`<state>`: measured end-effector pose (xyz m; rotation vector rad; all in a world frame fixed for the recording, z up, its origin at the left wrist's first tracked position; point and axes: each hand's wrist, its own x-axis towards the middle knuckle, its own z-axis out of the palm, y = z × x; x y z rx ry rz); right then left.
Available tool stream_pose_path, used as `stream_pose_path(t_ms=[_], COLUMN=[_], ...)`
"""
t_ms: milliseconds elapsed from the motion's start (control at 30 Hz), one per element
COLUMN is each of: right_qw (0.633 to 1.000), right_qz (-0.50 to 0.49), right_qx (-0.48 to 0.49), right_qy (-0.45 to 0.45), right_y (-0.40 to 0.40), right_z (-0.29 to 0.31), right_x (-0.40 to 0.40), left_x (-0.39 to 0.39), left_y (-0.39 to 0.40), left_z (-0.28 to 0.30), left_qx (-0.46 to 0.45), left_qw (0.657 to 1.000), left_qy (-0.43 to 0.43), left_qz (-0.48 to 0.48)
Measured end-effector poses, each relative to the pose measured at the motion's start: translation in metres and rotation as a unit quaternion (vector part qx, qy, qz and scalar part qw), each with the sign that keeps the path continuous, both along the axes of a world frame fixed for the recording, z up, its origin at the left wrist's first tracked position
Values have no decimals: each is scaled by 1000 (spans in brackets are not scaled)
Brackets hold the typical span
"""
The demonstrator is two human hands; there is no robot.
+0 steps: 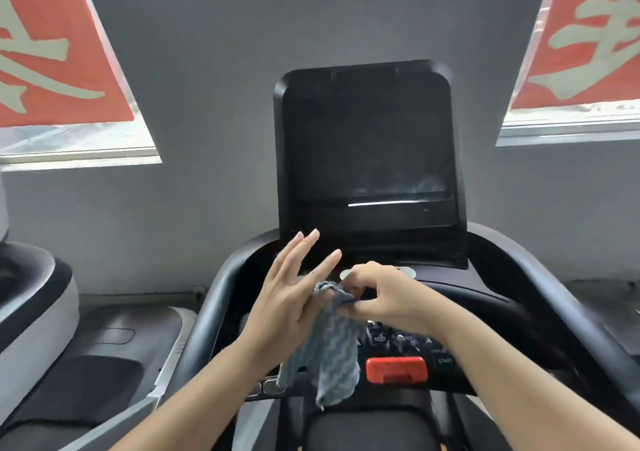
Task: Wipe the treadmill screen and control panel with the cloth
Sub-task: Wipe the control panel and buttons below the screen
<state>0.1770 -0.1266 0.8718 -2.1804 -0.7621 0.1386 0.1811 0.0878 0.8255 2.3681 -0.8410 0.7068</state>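
Cloth (325, 346), blue-grey with a wavy pattern, is hanging at the middle of the head view, low down, just in front of the control panel (408, 341). Its top edge is bunching between both hands while the loose end is dangling toward six o'clock. Left hand (287, 298) is sitting at nine o'clock of the cloth, palm turned inward and fingers spreading upward toward twelve, its inner side touching the fabric. Right hand (384, 294) is sitting at three o'clock, fingertips pinching the cloth's top edge. Screen (367, 149), dark and upright, is standing at twelve o'clock above the hands, apart from the cloth, with faint smears showing near its lower edge. Red stop key (396, 369) is lying just right of the hanging cloth. Red banners (45, 52) are filling windows at ten and two o'clock.
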Motion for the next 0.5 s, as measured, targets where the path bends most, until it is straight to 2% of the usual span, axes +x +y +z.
stream_pose_path(t_ms=[200,367,467,500], right_qw=[989,964,956,957], right_qz=[-56,-130,-147,-146], right_qx=[-82,-22,-18,-17], right_qy=[-108,-231,-253,-250], right_y=[-42,-51,-49,-48], right_z=[-38,-77,-102,-109], right_x=[-8,-35,-41,-41], left_x=[-14,-41,-56,-58], left_y=[-8,-8,-11,-14], left_z=[-16,-44,-63,-75], left_qx=[-29,-84,-125,-141], left_qw=[999,992,983,983], left_qy=[-19,-42,-49,-27], left_qz=[13,84,124,118])
